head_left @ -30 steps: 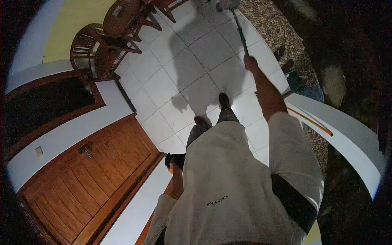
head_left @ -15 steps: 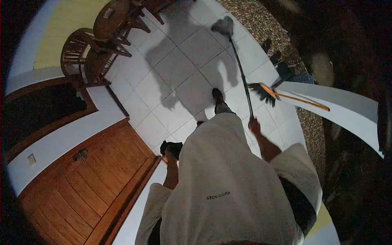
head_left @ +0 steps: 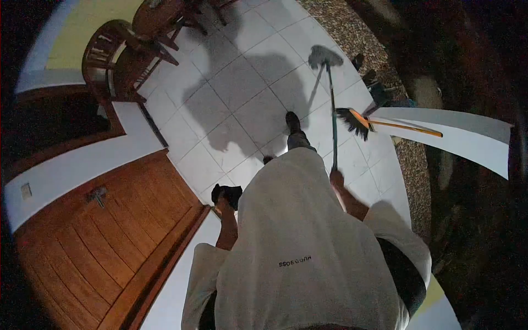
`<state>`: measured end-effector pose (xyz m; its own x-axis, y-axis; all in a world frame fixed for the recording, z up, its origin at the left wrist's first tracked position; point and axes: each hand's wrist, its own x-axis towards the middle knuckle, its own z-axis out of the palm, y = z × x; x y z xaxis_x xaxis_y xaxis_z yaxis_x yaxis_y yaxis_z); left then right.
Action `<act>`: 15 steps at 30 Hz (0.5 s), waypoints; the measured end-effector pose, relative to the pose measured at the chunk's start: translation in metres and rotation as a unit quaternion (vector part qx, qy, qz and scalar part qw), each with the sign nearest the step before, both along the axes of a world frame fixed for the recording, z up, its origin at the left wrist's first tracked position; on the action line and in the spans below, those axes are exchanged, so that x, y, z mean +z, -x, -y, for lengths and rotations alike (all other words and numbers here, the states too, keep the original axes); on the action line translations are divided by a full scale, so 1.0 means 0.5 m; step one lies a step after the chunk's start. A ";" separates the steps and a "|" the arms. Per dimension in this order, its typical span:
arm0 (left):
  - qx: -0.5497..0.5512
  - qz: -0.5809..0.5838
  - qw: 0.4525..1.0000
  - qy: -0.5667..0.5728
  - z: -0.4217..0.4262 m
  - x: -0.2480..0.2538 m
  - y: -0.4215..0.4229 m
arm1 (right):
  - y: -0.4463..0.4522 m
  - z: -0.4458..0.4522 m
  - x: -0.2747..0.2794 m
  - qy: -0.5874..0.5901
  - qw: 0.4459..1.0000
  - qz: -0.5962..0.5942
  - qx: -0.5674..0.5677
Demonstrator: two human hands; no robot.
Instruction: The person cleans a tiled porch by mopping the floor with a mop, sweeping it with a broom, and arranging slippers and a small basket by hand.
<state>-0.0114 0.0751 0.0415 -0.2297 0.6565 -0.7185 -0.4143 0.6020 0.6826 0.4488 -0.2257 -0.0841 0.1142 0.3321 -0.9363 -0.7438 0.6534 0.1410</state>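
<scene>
My right hand (head_left: 337, 177) is closed round the end of a long dark handle. The handle belongs to a mop (head_left: 333, 110), whose fuzzy grey head (head_left: 325, 57) is ahead of me at the right side of the tiled floor. Whether the head touches the tiles is hard to tell. Low on my left, my left hand (head_left: 223, 207) is closed on a bunched black cloth-like thing (head_left: 228, 193); its exact kind does not show. Just right of the mop handle is a broom (head_left: 407, 128) with black bristles and an orange handle, resting by the low white wall.
A wooden chair (head_left: 104, 52) and table (head_left: 151, 16) stand ahead at the left. A wooden door (head_left: 99, 253) is beside my left arm. White tiles (head_left: 247, 118) carry my shadow. A pebbled strip (head_left: 352, 33) borders the floor, with dark items (head_left: 377, 91) near the white wall (head_left: 456, 129).
The mop head has swung right and come slightly nearer, and its handle is now more upright in view. My left hand still grips the black bundle.
</scene>
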 end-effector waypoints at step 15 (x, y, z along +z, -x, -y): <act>-0.047 0.256 0.961 -0.087 0.113 0.002 0.186 | 0.189 0.309 -0.205 0.346 -0.368 0.704 0.499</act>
<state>-0.1044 0.0186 0.0427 0.1924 0.7776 -0.5986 -0.6722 0.5489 0.4969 0.3541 -0.3800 -0.1866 0.0660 0.9974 -0.0304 0.9467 -0.0530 0.3178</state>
